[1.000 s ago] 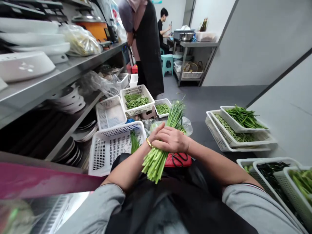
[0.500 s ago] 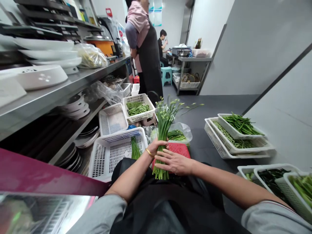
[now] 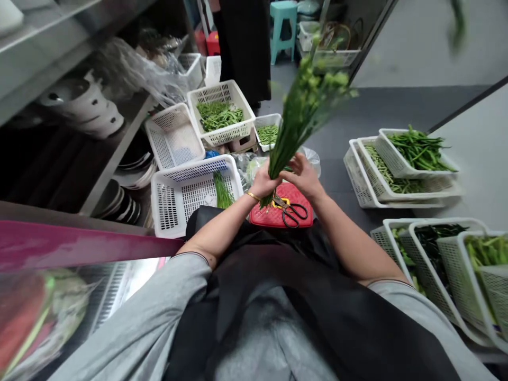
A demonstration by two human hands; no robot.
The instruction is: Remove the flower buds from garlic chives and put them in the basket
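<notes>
My left hand [image 3: 265,182] is wrapped round the lower part of a bunch of flowering chives [image 3: 293,124]. The bunch tilts up to the right, its budded tops blurred. My right hand [image 3: 305,175] is beside the stems, fingers curved and apart, the thumb close to my left hand; whether it touches the stems is unclear. Below the hands, black-handled scissors [image 3: 293,212] rest on a red textured surface [image 3: 264,216]. More chives [image 3: 223,190] lie in the white basket [image 3: 164,206] to the left.
Baskets of green beans [image 3: 220,117] stand ahead, near a person's dark apron [image 3: 246,47]. Stacked baskets with green vegetables [image 3: 420,151] and more baskets [image 3: 432,227] are on the right. A metal shelf [image 3: 59,37] with dishes runs along the left; a turquoise stool [image 3: 283,26] stands farther back.
My view has tipped downward. The bunch has gone from nearly upright to leaning right, and my right hand has moved from lying flat across the stems to their right side. The scissors now show.
</notes>
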